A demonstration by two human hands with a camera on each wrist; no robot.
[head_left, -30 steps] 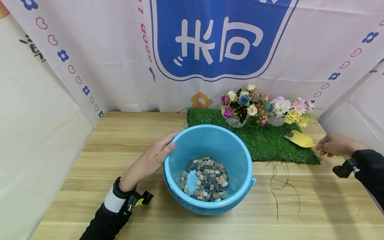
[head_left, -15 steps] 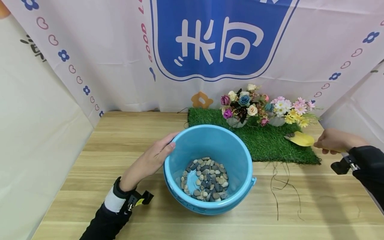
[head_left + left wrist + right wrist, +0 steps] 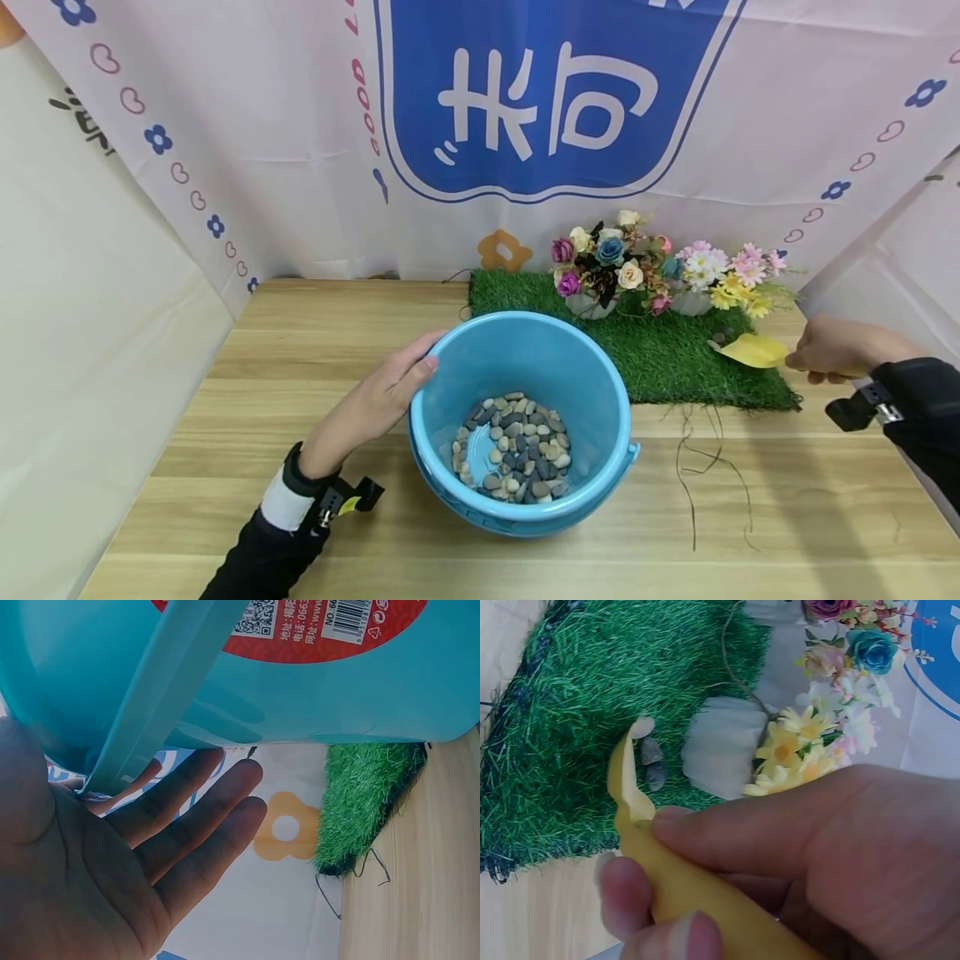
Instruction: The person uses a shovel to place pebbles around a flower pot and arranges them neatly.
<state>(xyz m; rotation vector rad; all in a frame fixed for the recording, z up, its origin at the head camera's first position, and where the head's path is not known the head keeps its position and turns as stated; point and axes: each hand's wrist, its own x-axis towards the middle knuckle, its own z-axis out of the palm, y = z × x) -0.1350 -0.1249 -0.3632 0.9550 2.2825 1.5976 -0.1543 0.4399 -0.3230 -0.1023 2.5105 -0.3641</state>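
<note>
My left hand (image 3: 386,392) rests at the left rim of a blue bucket (image 3: 525,346), which holds grey and tan pebbles (image 3: 525,446). In the left wrist view its fingers (image 3: 202,855) extend fairly straight beside the bucket's outer wall. At the far right, my right hand (image 3: 843,346) grips the yellow handle of a small scoop (image 3: 753,351). The scoop's blade is turned on its side low over the artificial grass mat (image 3: 667,358). A few pebbles (image 3: 652,761) lie on the grass beside the blade, close to a pale flowerpot (image 3: 724,746).
Two pots of artificial flowers (image 3: 611,262) stand along the back of the mat. Loose dark threads (image 3: 720,458) trail from its front edge onto the wooden table (image 3: 315,358). A printed curtain (image 3: 300,167) hangs behind.
My right hand has risen slightly and turned the scoop onto its side; pebbles that were in its blade now lie on the grass by its tip. The left hand and bucket have stayed put.
</note>
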